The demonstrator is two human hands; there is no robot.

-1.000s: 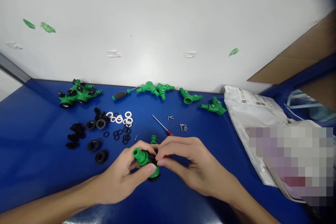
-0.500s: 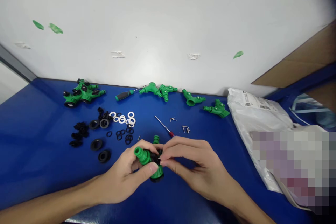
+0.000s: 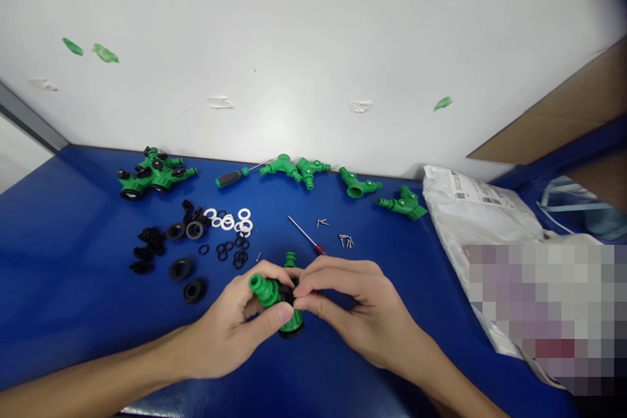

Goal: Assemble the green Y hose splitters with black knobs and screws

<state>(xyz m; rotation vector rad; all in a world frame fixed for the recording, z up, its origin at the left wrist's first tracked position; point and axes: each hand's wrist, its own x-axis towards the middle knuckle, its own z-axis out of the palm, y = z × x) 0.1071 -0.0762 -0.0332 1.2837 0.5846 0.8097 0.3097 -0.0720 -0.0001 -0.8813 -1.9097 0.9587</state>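
My left hand [image 3: 240, 323] is wrapped round a green Y-shaped hose splitter [image 3: 267, 290], with its thumb pressed on the body near the black collar at the lower end. One ribbed outlet points up and left, the other away from me. At the middle of the splitter sits a black valve part [image 3: 286, 295]. My right hand [image 3: 350, 304] has thumb and fingertips pinched together against this black part; whatever is between them is too small to make out. Just beyond the right fingers lies a thin screwdriver [image 3: 306, 234] with a red handle, partly hidden.
Several green splitter bodies [image 3: 360, 183] lie along the wall, beside a grey-green screwdriver [image 3: 232, 177]. Splitters with black knobs [image 3: 157, 176] stand back left. White washers [image 3: 227, 223], black O-rings [image 3: 240, 258], black collars [image 3: 180, 268] and screws [image 3: 346, 240] lie about. A plastic bag [image 3: 480, 209] is right.
My right fingertips have shifted slightly left and closer onto the black valve part. A small glint at the fingertips no longer shows. The left hand's hold stays the same.
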